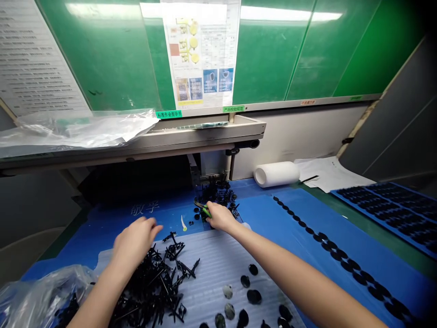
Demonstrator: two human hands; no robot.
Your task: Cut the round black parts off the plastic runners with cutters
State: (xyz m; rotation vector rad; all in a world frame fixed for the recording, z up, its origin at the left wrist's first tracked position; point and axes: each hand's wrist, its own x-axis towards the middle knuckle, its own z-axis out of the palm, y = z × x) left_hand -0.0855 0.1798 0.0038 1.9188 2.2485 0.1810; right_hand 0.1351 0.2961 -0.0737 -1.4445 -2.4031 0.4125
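My right hand [222, 217] is closed around green-handled cutting pliers [205, 210], whose jaws point left toward a heap of black plastic pieces [218, 193] at the back of the blue table. My left hand [134, 238] hovers over a large pile of black molded plastic sprues [160, 278], its fingers loosely bent and apart with nothing visible in them. A few small black round parts [197, 213] lie just left of the pliers. On the white foam sheet [211, 259] between my forearms are several dark oval discs [254, 297], some shiny.
Overlapping black discs run in a line [336, 250] along the blue mat at right. Beyond them lies a blue tray [344, 195] with rows of black parts. A white roll [277, 174] stands behind. Clear plastic bag [51, 291] sits at lower left; a shelf [205, 134] overhangs the back.
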